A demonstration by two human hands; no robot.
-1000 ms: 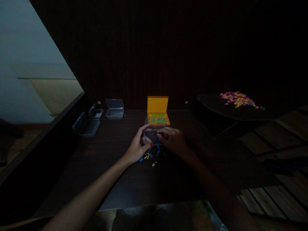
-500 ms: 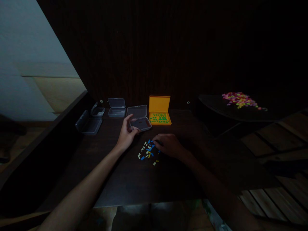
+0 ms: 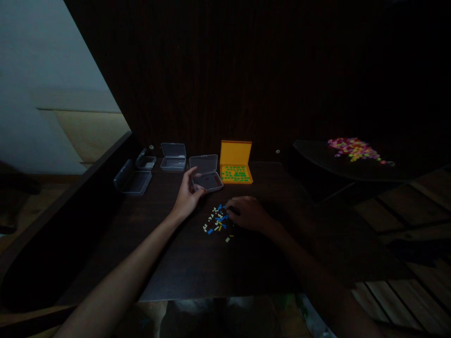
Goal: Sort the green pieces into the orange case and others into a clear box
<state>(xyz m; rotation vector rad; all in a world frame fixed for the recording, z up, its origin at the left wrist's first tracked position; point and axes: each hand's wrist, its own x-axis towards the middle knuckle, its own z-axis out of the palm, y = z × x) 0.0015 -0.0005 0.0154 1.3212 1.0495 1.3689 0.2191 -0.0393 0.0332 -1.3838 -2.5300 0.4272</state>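
My left hand (image 3: 187, 196) is at the left front corner of a clear plastic box (image 3: 210, 184) with its lid raised. Thumb and forefinger are curved around that corner, and a few small dark reddish pieces lie inside. On the dark table is a loose pile of tiny building blocks (image 3: 210, 231), blue, cream and yellow. At the pile's right edge, my right hand (image 3: 248, 212) is closed, fingertips pinched low by the blue blocks; whatever is between them is hidden. Behind the pile stands an orange box (image 3: 236, 152), lid up, holding many small green pieces (image 3: 241, 174).
Three more clear boxes with raised lids stand at the left: a back one (image 3: 173, 164), a small one (image 3: 149, 162) and a front one (image 3: 138, 183). A heap of colourful small pieces (image 3: 354, 148) lies on a dark shelf (image 3: 310, 149) at right. A side panel (image 3: 66, 206) bounds the table's left.
The whole view has shifted slightly, so everything appears a little further right. Both hands stay in nearly the same places, the right one still pinched at the pile.
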